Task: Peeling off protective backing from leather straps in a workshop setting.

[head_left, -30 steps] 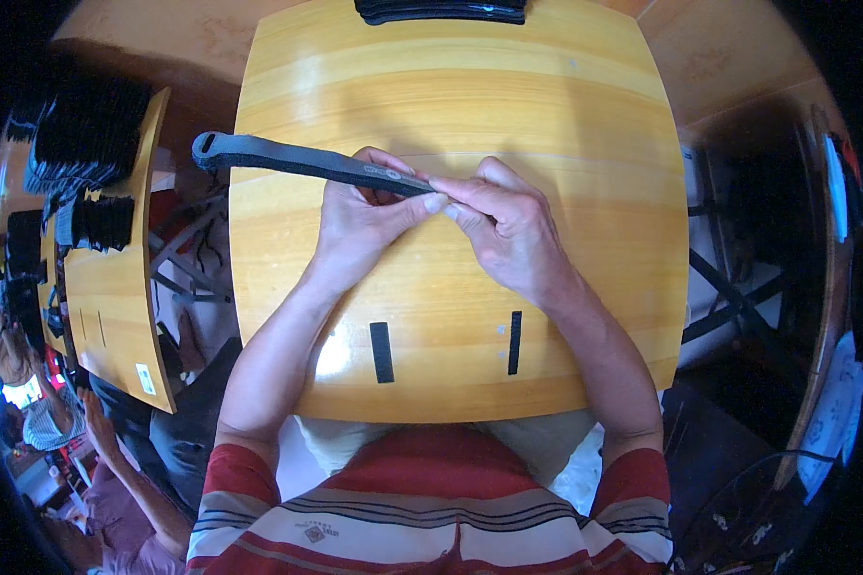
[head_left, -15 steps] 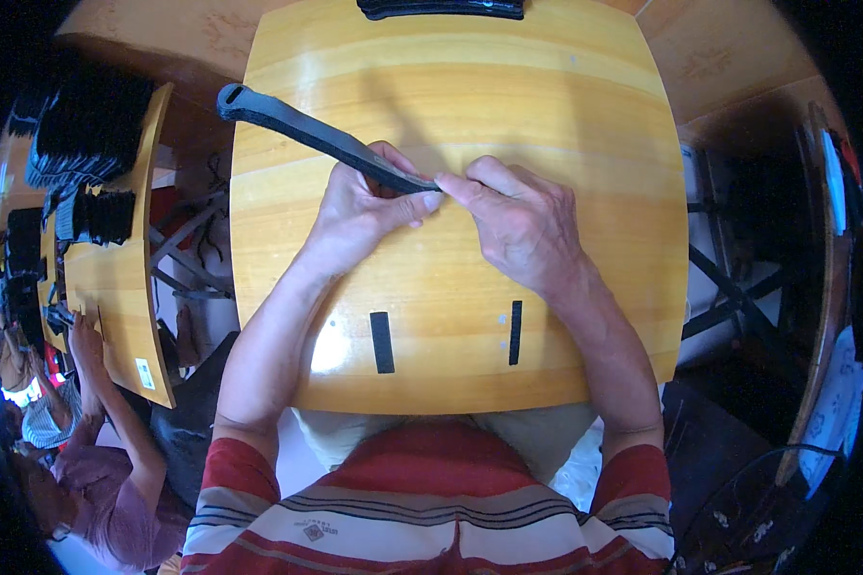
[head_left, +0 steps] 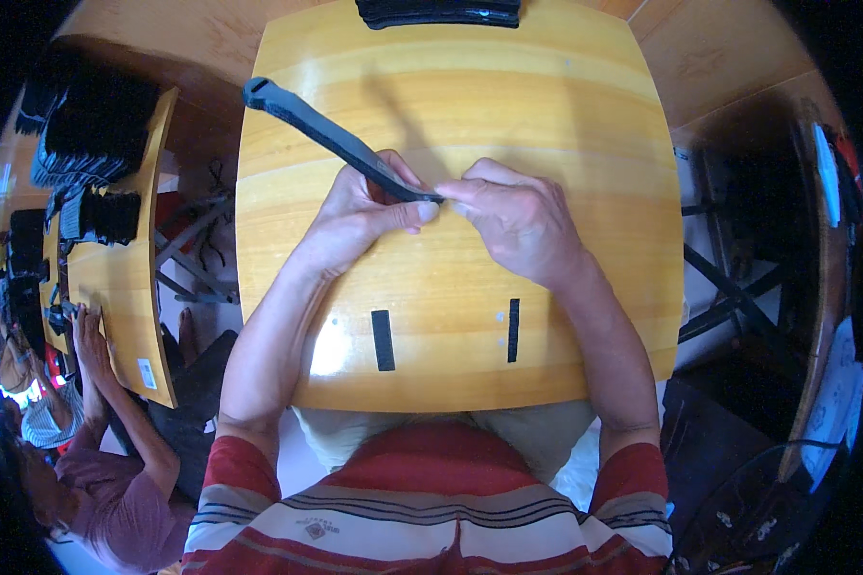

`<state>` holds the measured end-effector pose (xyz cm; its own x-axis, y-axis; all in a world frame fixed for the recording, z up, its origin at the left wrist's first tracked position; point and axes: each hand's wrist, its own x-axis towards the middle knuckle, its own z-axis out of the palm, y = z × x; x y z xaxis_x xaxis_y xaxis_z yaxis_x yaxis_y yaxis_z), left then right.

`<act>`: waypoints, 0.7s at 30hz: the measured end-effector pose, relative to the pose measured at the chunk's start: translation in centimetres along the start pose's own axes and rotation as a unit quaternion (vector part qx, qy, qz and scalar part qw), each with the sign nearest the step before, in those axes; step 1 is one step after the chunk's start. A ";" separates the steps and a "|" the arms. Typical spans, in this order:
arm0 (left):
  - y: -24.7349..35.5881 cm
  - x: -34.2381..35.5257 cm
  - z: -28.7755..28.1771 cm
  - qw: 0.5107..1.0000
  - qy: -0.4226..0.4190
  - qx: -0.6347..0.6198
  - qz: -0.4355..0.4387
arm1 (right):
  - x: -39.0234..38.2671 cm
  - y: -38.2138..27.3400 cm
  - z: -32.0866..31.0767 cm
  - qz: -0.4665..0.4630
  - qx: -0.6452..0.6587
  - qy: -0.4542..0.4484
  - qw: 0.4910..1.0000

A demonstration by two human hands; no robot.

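A long, dark grey-and-black layered strap bundle [head_left: 318, 134], with a slotted tab at its far end, slants up to the upper left over the wooden tabletop [head_left: 451, 96]. My left hand [head_left: 355, 216] is closed round its lower end, thumb along the near side. My right hand [head_left: 516, 218] pinches the tip beside my left thumb, its other fingers curled. Two short black strips lie on the wood below my hands, a wider one [head_left: 383, 340] to the left and a narrower one [head_left: 514, 331] to the right.
A dark stack [head_left: 436, 13] sits at the far edge. On the left stands another table [head_left: 115, 283] with piles of black pieces [head_left: 96, 125]; a co-worker in a purple shirt [head_left: 115, 508] works there. A wooden panel with papers [head_left: 834, 402] is at far right.
The strap's far end has swung upward and rightward, making it steeper, while both hands keep hold near its other end. The co-worker's hands have moved up along the side table.
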<state>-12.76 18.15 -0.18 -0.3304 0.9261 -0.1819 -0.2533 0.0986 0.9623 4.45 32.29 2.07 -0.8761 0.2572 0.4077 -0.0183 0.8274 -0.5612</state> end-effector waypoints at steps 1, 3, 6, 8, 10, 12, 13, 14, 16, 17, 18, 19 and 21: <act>-0.1 0.0 0.2 1.000 0.003 -0.007 0.004 | -0.1 0.2 0.0 0.010 0.056 -0.015 0.998; 0.3 0.0 0.6 0.999 0.010 -0.033 0.008 | 0.0 0.4 -0.2 0.017 0.112 -0.030 0.993; 0.0 0.1 0.8 0.996 0.023 -0.086 0.019 | 0.0 0.2 -0.2 0.058 0.164 -0.045 0.984; -0.1 0.1 0.7 0.993 0.026 -0.113 0.030 | 0.1 -0.1 -0.3 0.077 0.226 -0.022 0.971; -0.1 0.0 0.6 0.994 0.030 -0.104 0.009 | 0.1 0.0 0.8 0.068 0.237 -0.013 0.969; -0.3 -0.4 1.0 0.993 0.023 -0.115 0.022 | 0.0 0.2 1.7 0.060 0.248 -0.005 0.967; -0.6 -0.3 1.2 0.991 0.016 -0.127 0.029 | -0.2 0.4 2.0 0.070 0.262 0.004 0.962; -0.6 -0.4 1.4 0.991 0.015 -0.127 0.027 | -0.3 0.6 2.2 0.081 0.276 0.012 0.958; -0.3 -0.5 1.5 0.989 0.010 -0.144 0.014 | -0.2 0.6 2.3 0.080 0.281 0.019 0.956; -0.2 -0.5 1.3 0.989 0.010 -0.145 0.014 | -0.1 0.4 2.3 0.077 0.284 0.025 0.955; -0.3 -0.5 1.2 0.991 0.003 -0.136 0.010 | 0.0 0.3 2.3 0.078 0.284 0.024 0.955; -0.2 -0.5 1.1 0.992 -0.003 -0.127 0.007 | 0.1 0.2 2.4 0.062 0.257 0.040 0.964; -0.1 -0.7 1.6 0.992 -0.006 -0.124 0.003 | 0.1 -0.1 2.3 0.047 0.229 0.056 0.971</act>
<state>-11.02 18.08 0.19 -0.3215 0.9311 -0.1721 -0.4682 0.0016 0.8836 3.23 31.14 0.52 -0.8270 0.3947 0.4003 -0.1753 0.4956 -0.8507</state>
